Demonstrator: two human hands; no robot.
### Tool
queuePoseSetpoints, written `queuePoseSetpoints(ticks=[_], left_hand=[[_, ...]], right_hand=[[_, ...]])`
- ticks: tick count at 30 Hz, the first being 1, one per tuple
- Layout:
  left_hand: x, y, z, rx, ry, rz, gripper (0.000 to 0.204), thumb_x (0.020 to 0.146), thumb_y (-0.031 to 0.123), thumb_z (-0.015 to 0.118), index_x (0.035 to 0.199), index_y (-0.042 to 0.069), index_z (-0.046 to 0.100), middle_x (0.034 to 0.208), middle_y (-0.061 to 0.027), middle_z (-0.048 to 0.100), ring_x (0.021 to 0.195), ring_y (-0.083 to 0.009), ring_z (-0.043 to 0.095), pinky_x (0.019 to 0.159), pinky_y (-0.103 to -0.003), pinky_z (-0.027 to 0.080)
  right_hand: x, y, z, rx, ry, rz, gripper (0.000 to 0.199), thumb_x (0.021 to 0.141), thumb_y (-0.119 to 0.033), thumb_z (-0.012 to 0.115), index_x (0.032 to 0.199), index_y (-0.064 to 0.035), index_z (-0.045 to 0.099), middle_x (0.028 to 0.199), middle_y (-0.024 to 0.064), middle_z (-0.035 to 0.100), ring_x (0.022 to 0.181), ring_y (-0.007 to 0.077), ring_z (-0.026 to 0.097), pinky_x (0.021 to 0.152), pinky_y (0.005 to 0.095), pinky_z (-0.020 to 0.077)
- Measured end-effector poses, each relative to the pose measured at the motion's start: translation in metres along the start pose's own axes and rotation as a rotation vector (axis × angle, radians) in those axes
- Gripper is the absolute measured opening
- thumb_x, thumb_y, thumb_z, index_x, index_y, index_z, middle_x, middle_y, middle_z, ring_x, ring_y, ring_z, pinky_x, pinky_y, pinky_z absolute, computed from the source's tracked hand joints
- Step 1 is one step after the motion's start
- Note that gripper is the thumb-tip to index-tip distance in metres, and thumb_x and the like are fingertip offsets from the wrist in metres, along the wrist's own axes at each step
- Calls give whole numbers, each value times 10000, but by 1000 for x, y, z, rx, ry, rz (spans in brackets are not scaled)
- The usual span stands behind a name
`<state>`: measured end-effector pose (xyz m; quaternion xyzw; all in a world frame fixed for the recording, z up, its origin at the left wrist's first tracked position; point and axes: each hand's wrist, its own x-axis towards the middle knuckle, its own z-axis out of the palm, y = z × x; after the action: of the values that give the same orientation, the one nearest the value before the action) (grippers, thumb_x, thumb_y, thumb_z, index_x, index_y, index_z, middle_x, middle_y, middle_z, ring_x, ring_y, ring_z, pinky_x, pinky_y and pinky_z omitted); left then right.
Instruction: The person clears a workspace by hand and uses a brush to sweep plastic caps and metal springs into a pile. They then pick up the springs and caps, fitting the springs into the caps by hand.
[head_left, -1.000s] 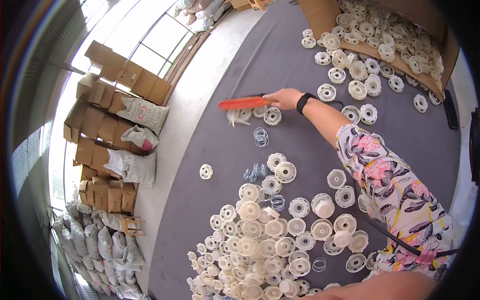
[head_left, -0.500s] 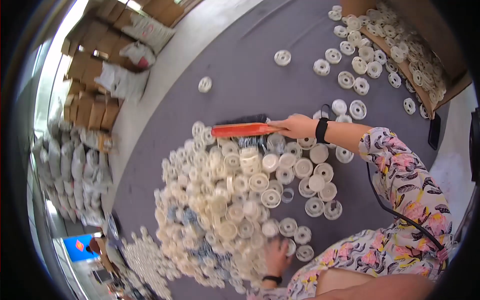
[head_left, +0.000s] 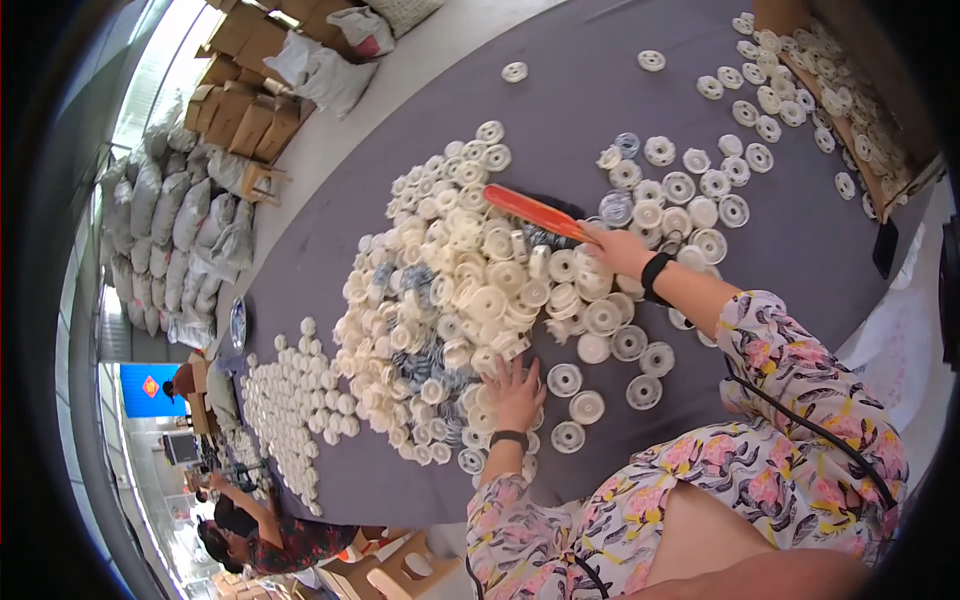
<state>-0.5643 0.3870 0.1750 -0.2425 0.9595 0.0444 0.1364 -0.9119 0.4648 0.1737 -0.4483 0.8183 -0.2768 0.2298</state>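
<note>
A large heap of cream-white plastic wheel-shaped discs lies on the grey-covered table, with some clear bluish ones mixed in. My right hand is closed around the near end of a red-backed brush. The brush slants over the heap's right side, and its dark bristles touch or nearly touch the discs there. On the heap's near edge rests my left hand, palm down with fingers spread over the discs. Some bristles and the discs beneath both hands are hidden.
At the far right a cardboard box spills similar discs. Smaller white pieces cover the table's left part. A dark phone-like object lies at the right edge. Sacks and cartons stand beyond; another person is at lower left.
The view has shifted. My left hand has moved forward from the heap's near right edge onto the discs, fingers now spread. The brush, still in my right hand, has turned from nearly level to slanted.
</note>
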Motion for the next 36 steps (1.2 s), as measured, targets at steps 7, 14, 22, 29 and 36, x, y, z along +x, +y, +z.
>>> queuePoseSetpoints(ticks=[7,14,22,29,36], left_hand=[[-22,-75,9,77,123,84,540,772,386,633,1277,234,514,1434,-33,344,1384,-353,158,996,-730,126],[-41,-164,9,96,108,127,567,767,377,633,1294,218,494,1447,-59,315,1373,-383,158,1007,-714,116],[-59,-161,-12,-65,230,242,647,765,418,646,1317,135,460,1349,-119,451,1286,-356,352,1033,-658,129],[-164,-71,-21,-343,-23,328,733,719,492,685,1320,136,461,1405,-249,315,1332,-429,242,1021,-683,91],[-200,-31,65,-215,-38,213,626,759,488,642,1302,216,486,1406,-253,300,1329,-455,226,990,-726,108]], right_hand=[[-17,-50,53,31,18,53,466,906,-246,475,1355,-170,375,832,216,632,751,391,611,658,473,477],[-24,-113,107,38,243,-61,481,900,-233,470,1366,-177,365,778,195,630,707,376,618,623,489,476],[-56,-92,45,-163,453,120,448,902,-266,468,1347,-275,416,791,170,641,698,356,626,591,479,478],[-201,97,-92,-524,684,663,510,896,-234,444,1390,-276,328,882,163,660,766,370,629,651,494,490],[-240,133,-64,-350,542,674,532,873,-225,472,1386,-184,334,967,233,628,838,409,611,753,513,476]])
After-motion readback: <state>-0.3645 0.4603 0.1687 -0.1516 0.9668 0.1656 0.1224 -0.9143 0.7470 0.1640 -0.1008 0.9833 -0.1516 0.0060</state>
